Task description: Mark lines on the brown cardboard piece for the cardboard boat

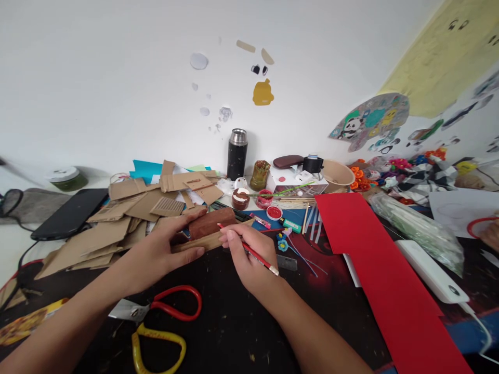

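My left hand (158, 254) is closed around a reddish-brown painted block (212, 222), fingers on its far side and thumb along the near edge. Against the block's near side lies a tan cardboard strip (212, 241), which the thumb presses. A red pencil (257, 255) is pinched in my right hand (249, 259), its tip close to the block and strip. Below both hands, scissors (142, 311) with one red and one yellow handle lie spread on the dark tabletop (226, 322).
Cardboard pieces (113, 228) heap at left beside a black phone (70, 213). Behind are a black flask (237, 156) and paint pots (240, 199). Red card (390, 275) and a white glue gun-like device (431, 270) lie right. Another person's hand (491, 236) shows at far right.
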`<state>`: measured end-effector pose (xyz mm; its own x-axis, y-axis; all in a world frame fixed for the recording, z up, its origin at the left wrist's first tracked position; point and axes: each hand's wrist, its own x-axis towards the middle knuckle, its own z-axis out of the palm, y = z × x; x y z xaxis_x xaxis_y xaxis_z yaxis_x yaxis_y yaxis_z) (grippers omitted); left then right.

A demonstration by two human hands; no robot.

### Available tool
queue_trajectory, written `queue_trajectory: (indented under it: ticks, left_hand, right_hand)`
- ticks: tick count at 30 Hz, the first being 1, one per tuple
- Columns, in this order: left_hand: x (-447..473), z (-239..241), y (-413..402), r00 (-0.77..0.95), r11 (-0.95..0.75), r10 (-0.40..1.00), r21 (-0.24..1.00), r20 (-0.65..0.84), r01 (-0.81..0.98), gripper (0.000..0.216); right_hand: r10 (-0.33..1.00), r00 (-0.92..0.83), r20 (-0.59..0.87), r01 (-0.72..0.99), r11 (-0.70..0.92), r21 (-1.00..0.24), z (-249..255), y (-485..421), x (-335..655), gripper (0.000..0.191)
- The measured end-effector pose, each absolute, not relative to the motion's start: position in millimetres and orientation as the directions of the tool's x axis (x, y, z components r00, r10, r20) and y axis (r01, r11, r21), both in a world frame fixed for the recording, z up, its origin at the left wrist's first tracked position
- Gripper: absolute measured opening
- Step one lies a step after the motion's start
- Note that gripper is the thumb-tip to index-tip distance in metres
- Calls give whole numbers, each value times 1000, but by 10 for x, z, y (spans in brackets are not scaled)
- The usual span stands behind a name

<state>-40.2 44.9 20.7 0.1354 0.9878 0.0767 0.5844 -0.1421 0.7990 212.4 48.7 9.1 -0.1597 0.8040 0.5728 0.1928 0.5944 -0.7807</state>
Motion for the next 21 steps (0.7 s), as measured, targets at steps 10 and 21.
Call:
queue_trajectory:
  ticks: [10, 21]
  left_hand:
    - [-415, 163, 459, 166, -163, 983, 807, 82, 567, 93]
    - [-370, 224, 457, 193, -181, 978, 778, 78, 601, 93]
  right_hand:
    - [783, -200, 589, 181, 620, -763, 72, 466, 2093, 21]
    - [756, -253, 604, 194, 651, -734, 90, 442, 2081, 21]
